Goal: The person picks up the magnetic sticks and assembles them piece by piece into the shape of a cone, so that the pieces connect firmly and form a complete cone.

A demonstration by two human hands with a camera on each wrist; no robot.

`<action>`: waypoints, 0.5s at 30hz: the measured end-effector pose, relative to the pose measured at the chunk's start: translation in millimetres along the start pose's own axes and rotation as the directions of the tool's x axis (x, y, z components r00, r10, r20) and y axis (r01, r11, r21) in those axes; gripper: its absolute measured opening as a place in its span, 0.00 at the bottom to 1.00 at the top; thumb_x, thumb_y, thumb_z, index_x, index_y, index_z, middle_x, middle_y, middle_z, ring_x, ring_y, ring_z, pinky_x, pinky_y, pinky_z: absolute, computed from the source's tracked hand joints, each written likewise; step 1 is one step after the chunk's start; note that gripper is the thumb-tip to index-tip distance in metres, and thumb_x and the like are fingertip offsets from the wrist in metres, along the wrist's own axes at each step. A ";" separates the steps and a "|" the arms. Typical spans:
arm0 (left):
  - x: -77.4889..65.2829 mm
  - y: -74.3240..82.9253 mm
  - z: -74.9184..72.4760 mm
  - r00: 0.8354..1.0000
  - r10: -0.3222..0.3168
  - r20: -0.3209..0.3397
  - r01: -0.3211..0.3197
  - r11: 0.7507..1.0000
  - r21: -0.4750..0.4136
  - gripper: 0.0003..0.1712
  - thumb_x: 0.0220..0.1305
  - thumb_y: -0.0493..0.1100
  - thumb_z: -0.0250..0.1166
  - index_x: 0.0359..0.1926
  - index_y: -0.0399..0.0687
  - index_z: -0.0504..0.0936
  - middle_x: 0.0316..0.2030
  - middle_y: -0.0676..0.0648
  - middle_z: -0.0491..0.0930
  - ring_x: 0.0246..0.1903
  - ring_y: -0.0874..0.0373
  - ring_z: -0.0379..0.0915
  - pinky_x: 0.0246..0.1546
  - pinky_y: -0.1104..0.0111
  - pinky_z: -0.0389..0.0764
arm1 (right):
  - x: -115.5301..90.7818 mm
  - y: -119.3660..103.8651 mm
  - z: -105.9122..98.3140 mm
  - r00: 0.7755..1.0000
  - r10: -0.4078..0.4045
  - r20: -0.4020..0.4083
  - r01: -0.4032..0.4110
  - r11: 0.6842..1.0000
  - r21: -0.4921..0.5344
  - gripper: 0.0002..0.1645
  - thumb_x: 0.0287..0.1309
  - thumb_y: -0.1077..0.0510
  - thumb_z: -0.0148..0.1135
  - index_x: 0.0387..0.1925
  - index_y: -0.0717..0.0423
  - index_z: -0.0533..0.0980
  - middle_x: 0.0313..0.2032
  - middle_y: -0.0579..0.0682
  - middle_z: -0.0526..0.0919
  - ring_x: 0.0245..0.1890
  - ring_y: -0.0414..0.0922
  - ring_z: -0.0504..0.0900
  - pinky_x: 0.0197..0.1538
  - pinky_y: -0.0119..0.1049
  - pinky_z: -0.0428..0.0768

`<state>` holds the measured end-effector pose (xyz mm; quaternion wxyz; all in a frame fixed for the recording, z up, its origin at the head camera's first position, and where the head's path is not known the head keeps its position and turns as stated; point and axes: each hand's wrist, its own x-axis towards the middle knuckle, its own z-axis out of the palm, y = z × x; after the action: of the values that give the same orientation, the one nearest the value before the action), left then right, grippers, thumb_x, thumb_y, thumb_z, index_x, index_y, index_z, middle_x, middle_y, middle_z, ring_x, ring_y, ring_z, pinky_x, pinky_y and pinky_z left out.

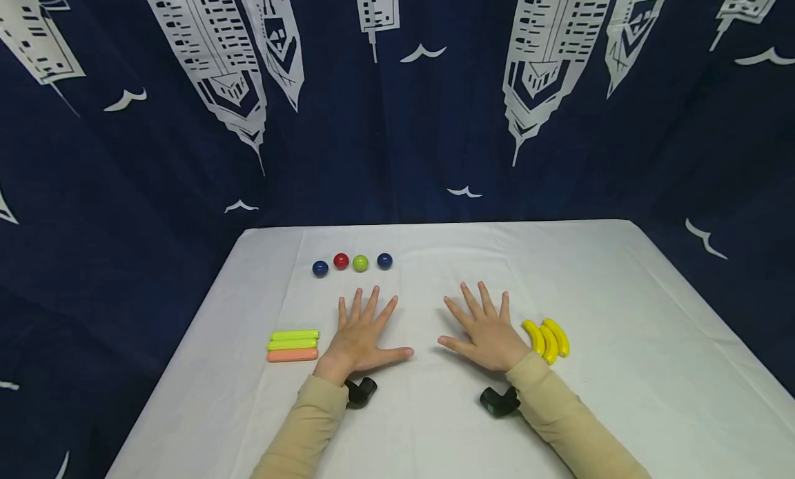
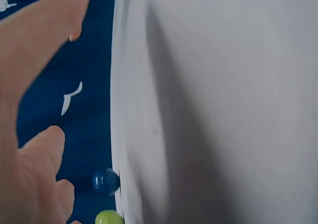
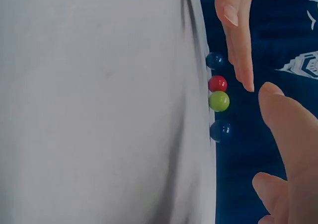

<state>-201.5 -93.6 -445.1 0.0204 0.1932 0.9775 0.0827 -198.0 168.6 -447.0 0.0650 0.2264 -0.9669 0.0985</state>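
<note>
My left hand [image 1: 359, 337] is spread palm down over the white table, fingers straight and holding nothing. Left of it lie two yellow-green sticks [image 1: 295, 339] and an orange stick [image 1: 292, 355], side by side. Beyond its fingertips is a row of small balls: a blue ball [image 1: 319, 268], a red ball [image 1: 341, 261], a green ball [image 1: 360, 263] and another blue ball [image 1: 384, 261]. My right hand [image 1: 488, 334] is likewise spread and holds nothing. Three small yellow bananas [image 1: 549, 342] lie together just right of it. The right wrist view also catches the left hand [image 3: 238, 35].
A white cloth covers the table [image 1: 652, 313]. Behind it hangs a dark blue curtain [image 1: 385, 134] with white buildings and birds. A black wrist camera [image 1: 361, 393] sits at the left wrist, and another black camera [image 1: 499, 401] at the right wrist.
</note>
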 end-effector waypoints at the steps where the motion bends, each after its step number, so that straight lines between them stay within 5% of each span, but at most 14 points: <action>1: -0.5 -1.5 -0.9 1.000 -0.002 -0.002 0.002 1.000 -0.013 0.57 0.48 0.83 0.46 0.74 0.61 0.47 0.73 0.43 0.36 0.70 0.38 0.26 0.63 0.42 0.26 | -1.0 1.6 -1.1 1.000 -0.002 0.003 0.002 1.000 0.016 0.48 0.56 0.25 0.46 0.70 0.47 0.58 0.71 0.60 0.47 0.70 0.64 0.39 0.61 0.70 0.34; 9: -2.5 -20.3 -14.9 0.997 0.016 -0.081 -0.035 0.971 -0.235 0.53 0.55 0.75 0.52 0.74 0.57 0.45 0.73 0.41 0.38 0.70 0.39 0.29 0.63 0.39 0.32 | -15.7 23.4 -19.0 0.998 -0.063 -0.024 0.066 0.969 0.238 0.50 0.52 0.28 0.56 0.68 0.51 0.62 0.70 0.59 0.53 0.69 0.59 0.50 0.64 0.58 0.55; 12: -3.1 -32.6 -28.2 0.994 0.007 -0.106 -0.045 0.930 -0.366 0.52 0.56 0.69 0.57 0.74 0.54 0.46 0.72 0.41 0.39 0.70 0.41 0.30 0.63 0.40 0.35 | -25.3 34.0 -30.7 0.996 -0.073 -0.057 0.088 0.938 0.336 0.47 0.48 0.30 0.62 0.65 0.49 0.66 0.67 0.53 0.61 0.66 0.55 0.59 0.61 0.55 0.64; 15: -1.4 -49.0 -46.3 0.994 -0.038 -0.099 -0.019 0.854 -0.520 0.51 0.58 0.64 0.60 0.73 0.50 0.47 0.72 0.41 0.42 0.70 0.43 0.34 0.65 0.42 0.40 | -35.4 47.2 -41.1 0.998 -0.045 -0.052 0.063 0.897 0.437 0.44 0.47 0.34 0.66 0.64 0.47 0.68 0.64 0.49 0.67 0.63 0.53 0.65 0.59 0.54 0.66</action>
<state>-221.8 -145.9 -407.8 0.0204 0.1710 0.9193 0.3539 -184.5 234.1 -420.7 0.0350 0.2598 -0.9118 0.3161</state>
